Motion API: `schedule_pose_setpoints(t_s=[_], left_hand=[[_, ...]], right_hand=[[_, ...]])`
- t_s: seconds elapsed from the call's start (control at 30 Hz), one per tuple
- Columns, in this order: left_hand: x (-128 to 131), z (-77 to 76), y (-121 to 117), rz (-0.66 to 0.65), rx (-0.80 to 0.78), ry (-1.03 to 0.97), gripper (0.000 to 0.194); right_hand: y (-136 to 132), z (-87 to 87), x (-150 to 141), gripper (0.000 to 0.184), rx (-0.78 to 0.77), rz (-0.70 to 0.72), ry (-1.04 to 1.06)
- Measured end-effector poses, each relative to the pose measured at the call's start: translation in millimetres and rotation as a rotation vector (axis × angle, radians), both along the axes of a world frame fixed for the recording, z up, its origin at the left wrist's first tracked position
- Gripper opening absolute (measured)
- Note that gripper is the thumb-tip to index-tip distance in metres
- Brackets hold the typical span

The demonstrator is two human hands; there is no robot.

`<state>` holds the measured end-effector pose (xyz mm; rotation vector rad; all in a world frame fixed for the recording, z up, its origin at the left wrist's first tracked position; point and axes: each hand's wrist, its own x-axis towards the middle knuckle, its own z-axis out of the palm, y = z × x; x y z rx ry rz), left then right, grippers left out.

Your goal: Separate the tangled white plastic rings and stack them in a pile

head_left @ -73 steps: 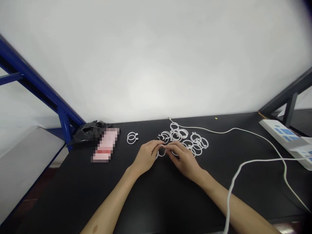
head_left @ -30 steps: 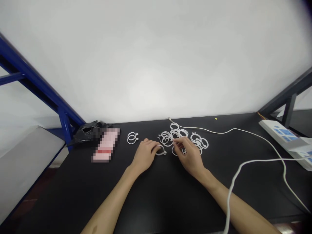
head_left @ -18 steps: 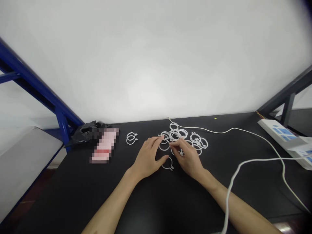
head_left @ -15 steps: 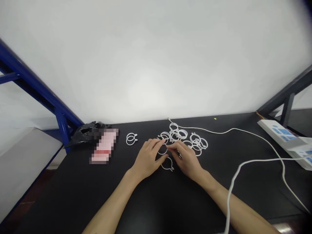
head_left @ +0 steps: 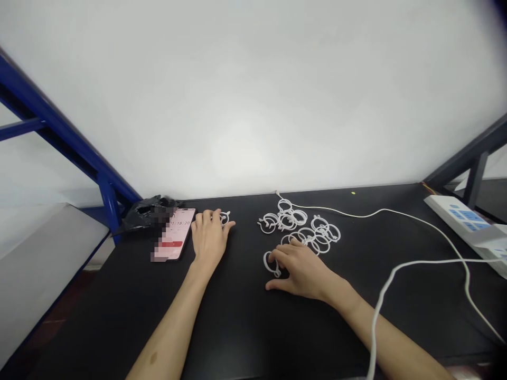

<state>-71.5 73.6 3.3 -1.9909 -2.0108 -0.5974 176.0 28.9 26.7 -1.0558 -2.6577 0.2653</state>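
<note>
From where I stand, the phone point(head_left: 179, 235) at ten o'clock on the bench point(head_left: 233, 327) shows dark digits, "1:18:20", their left end lost in blur. The blue-marked white block point(head_left: 459, 212) toward two o'clock is too unclear to read.

A person's left grip point(head_left: 208, 235), a bare hand with slim fingers and a slender thumb, joins a bare left forearm point(head_left: 178, 316) that widens from a narrow wrist and carries a small oval mark point(head_left: 154, 358) on its skin. The right grip point(head_left: 303, 272), also a bare hand with slim digits, meets a bare right forearm point(head_left: 356, 309) of similar slender build. Both arms are uncovered as far as the view reaches; clothing higher up lies out of frame.
</note>
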Motion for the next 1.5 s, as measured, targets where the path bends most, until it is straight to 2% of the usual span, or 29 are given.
schedule_pose_setpoints(t_s=[0.07,0.17,0.3,0.37,0.43,0.57,0.63,0.7,0.8,1.03,1.3,1.5], left_hand=[[-2,-1.6,1,0.069,-0.063,0.033,0.042],[-1,-3.8,1,0.101,-0.105,0.043,0.039],[3,-2.7,1,0.089,-0.100,0.037,0.043],[6,0.4,-1,0.036,-0.062,0.003,0.045],[11,4.7,-4,-0.115,-0.012,-0.074,0.042],[26,12.7,-17,-0.597,-0.048,-0.216,0.041],[34,14.1,-23,-0.730,-0.101,-0.232,0.042],[40,13.5,-27,-0.778,-0.127,-0.221,0.034],[42,11.1,-28,-0.785,-0.139,-0.201,0.026],[41,7.8,-24,-0.766,-0.150,-0.238,0.022],[40,2.0,-22,-0.677,-0.149,-0.270,0.024],[40,3.7,-24,-0.689,-0.170,-0.273,0.022]], right_hand=[[-1,-0.3,-1,0.029,-0.004,0.005,-0.028],[0,-1.4,-2,0.013,-0.014,0.005,-0.014],[1,-2.7,-2,0.010,0.010,0.010,-0.003],[1,-4.0,-2,0.011,0.030,0.008,0.005],[2,-6.3,-2,0.011,0.061,-0.012,0.030],[3,-11.8,-1,0.011,0.127,-0.130,0.185],[5,-13.6,-1,0.011,0.118,-0.203,0.294],[6,-14.1,0,0.010,0.085,-0.264,0.370],[7,-13.2,-1,0.010,0.031,-0.313,0.422],[6,-11.1,-4,0.007,-0.033,-0.331,0.487],[1,-14.4,-3,0.024,-0.077,-0.106,0.501],[1,-14.6,-3,0.024,-0.055,-0.116,0.490]])
